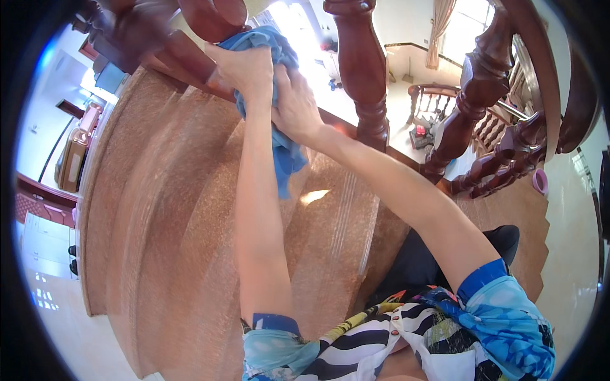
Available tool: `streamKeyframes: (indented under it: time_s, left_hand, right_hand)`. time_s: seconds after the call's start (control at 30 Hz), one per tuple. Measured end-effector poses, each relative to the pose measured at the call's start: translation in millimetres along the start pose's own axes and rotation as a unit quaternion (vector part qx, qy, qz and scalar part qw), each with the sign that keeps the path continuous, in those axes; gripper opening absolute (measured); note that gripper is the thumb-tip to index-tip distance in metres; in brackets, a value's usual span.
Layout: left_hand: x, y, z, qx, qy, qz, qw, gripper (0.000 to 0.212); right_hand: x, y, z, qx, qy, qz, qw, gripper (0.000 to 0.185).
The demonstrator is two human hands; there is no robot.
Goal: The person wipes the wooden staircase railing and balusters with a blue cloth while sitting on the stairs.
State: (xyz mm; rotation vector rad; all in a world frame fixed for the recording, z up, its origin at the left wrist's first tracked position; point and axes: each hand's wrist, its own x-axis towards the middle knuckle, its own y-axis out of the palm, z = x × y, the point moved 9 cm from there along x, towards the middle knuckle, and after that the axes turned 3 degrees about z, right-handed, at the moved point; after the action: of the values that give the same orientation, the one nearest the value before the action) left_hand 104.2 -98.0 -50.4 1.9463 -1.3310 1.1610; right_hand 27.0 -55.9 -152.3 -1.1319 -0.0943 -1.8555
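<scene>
A blue cloth (289, 159) is wrapped about a dark reddish wooden baluster (214, 16) at the upper middle of the view. My left hand (248, 71) grips the cloth from the left side, its thumb pointing up along the wood. Close beside it, my right hand (298, 102) presses on the cloth from the right, fingers bent over it. Part of the cloth hangs down below both hands. The cloth hides the baluster's lower part and some fingertips.
Brown stone stair treads (209, 228) curve down on the left. Another turned wooden baluster (362, 62) stands right of my hands, with more along the railing. Beyond the railing, a wooden bench (436, 97) stands on the floor below. A pink basin (540, 182) lies at the right.
</scene>
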Motion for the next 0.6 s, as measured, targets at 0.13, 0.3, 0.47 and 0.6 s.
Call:
streamKeyframes:
  time_s: [0.13, 0.3, 0.47, 0.6]
  left_hand:
    - [-57, 16, 6, 0.057, -0.037, 0.132, 0.989, 0.080]
    - [-109, 3, 12, 0.198, 0.051, 0.056, 0.977, 0.096]
    - [-159, 15, 29, 0.315, 0.009, 0.118, 0.942, 0.085]
    - [-209, 17, 58, 0.098, -0.220, 0.188, 0.952, 0.075]
  right_hand:
    - [-65, 17, -47, -0.248, -0.026, 0.039, 0.968, 0.070]
    - [-99, 21, -41, -0.359, -0.079, 0.133, 0.921, 0.051]
    - [-139, 14, -49, -0.386, -0.145, 0.188, 0.892, 0.036]
    - [-146, -4, -48, -0.290, -0.078, 0.227, 0.927, 0.029]
